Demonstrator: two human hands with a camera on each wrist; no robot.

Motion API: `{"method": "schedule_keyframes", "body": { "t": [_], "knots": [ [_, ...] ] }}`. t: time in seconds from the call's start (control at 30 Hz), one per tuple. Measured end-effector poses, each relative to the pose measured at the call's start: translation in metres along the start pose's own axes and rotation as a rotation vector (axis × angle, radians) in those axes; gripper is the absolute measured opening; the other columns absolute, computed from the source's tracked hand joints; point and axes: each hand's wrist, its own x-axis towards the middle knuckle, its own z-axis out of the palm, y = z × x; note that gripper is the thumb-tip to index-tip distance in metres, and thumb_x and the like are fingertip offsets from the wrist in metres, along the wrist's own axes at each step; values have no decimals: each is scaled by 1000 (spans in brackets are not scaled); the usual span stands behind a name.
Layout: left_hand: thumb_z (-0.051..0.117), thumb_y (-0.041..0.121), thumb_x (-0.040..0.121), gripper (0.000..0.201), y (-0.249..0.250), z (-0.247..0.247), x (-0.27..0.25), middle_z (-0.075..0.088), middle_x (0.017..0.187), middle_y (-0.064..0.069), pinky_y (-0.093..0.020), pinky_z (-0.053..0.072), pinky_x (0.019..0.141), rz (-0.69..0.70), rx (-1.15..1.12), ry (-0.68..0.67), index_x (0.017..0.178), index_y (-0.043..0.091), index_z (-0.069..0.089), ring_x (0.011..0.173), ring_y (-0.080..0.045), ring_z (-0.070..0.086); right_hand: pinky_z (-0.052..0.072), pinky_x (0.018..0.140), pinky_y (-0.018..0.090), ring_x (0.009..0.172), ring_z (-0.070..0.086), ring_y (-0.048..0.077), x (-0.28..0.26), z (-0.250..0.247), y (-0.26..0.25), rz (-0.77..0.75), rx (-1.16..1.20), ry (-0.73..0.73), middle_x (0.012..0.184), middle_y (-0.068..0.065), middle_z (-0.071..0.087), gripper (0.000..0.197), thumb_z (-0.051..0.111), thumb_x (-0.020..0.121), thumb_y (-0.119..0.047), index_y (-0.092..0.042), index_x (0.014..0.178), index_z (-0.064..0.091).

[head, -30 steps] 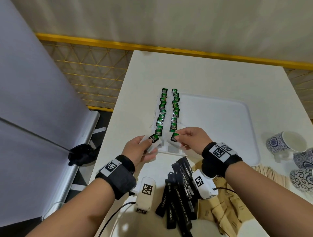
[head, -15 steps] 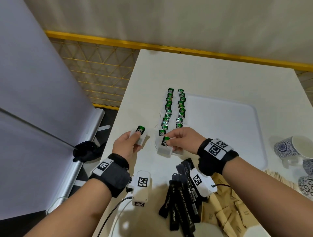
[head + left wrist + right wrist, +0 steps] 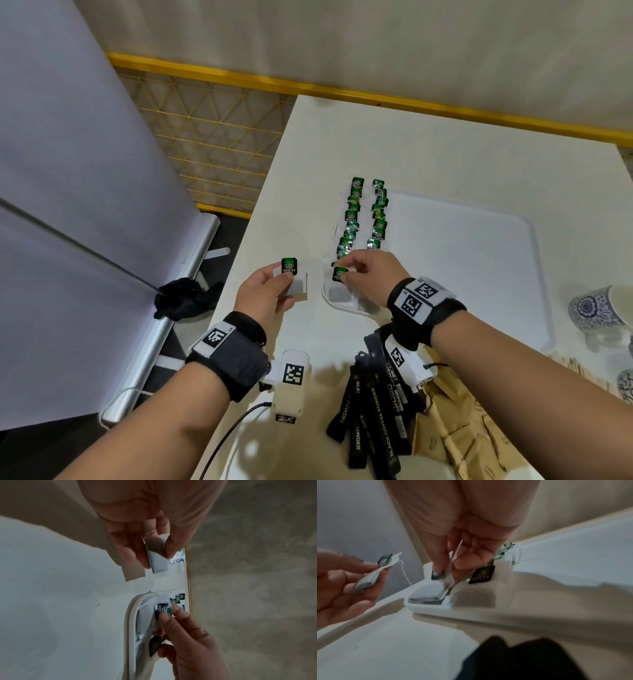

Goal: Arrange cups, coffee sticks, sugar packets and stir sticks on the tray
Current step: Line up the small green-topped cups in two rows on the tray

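My left hand (image 3: 265,294) pinches one tea bag (image 3: 294,281) between thumb and fingers, lifted off the counter (image 3: 445,144) just left of the tray (image 3: 479,260); its thread (image 3: 405,573) hangs loose toward the tray's corner. My right hand (image 3: 368,274) is curled down onto the tray's near left corner, fingertips pinching the top of the bag at the near end of the rows (image 3: 366,219), right by its green tag (image 3: 339,274). The trouble I expect comes from that thread: if it is caught with the neighbouring bags, pulling my left hand away could drag the end of a row out of line, and the bags look light enough to slide at a touch. My right pinch is also close to the tag beside it, so a careless lift could flip or shift that one too. The paper is thin, and a hard tug on the tag might tear it off. The bag sits right on the tray's rim, so it could slip onto the counter. The coffee sticks (image 3: 373,421) and brown sugar packets (image 3: 459,438) lie in loose heaps under my right forearm, still off the tray, and a low elbow could scatter them. The cups (image 3: 596,308) stand off the tray's right edge, with the stir sticks (image 3: 575,366) lying in front of them.
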Motion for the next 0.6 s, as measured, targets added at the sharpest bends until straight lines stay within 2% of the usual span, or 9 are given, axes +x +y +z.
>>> {"method": "schedule_keyframes", "body": {
  "t": [0.07,0.1,0.17,0.27,0.4,0.5,0.6],
  "knots": [
    [64,13,89,15,0,2,0,65,101,-12,-28,51,63,-3,5,-7,102,19,64,87,-23,61,49,76,25,75,52,10,-1,1,2,-31,-43,33,95,-5,54,35,71,81,-22,-25,114,63],
    [63,13,89,14,0,3,0,65,100,-11,-27,51,64,-4,9,-9,101,19,64,87,-22,61,50,76,29,74,51,12,-1,1,3,-43,-52,56,95,-3,51,35,74,78,-22,-25,110,61],
    [62,13,89,13,0,5,1,65,100,-10,-27,51,64,-4,18,-17,101,20,64,87,-21,61,47,71,29,70,48,13,-2,1,3,-57,-69,72,88,-3,48,28,76,75,-21,-25,96,58],
    [62,13,90,14,1,7,1,65,98,-9,-27,52,65,1,32,-27,102,19,64,86,-20,60,45,65,24,66,52,10,1,5,2,-26,-106,-42,74,-9,53,17,76,76,-19,-24,81,60],
    [62,13,89,14,1,9,2,65,97,-9,-28,52,66,2,43,-41,102,19,64,85,-20,61,50,65,21,62,56,9,6,12,2,8,-107,-99,68,-11,59,13,74,76,-17,-26,81,65],
    [62,13,89,15,0,10,4,65,98,-9,-29,52,66,2,51,-45,103,18,65,85,-20,61,51,69,23,64,56,9,7,12,2,-13,-130,-123,68,-11,57,12,72,77,-18,-26,82,66],
    [63,13,89,16,0,10,4,64,99,-10,-28,51,65,-2,48,-47,104,17,65,84,-20,60,49,67,22,68,57,10,7,11,1,-50,-185,-108,71,-11,57,12,70,78,-19,-27,85,64]
  ]
}}
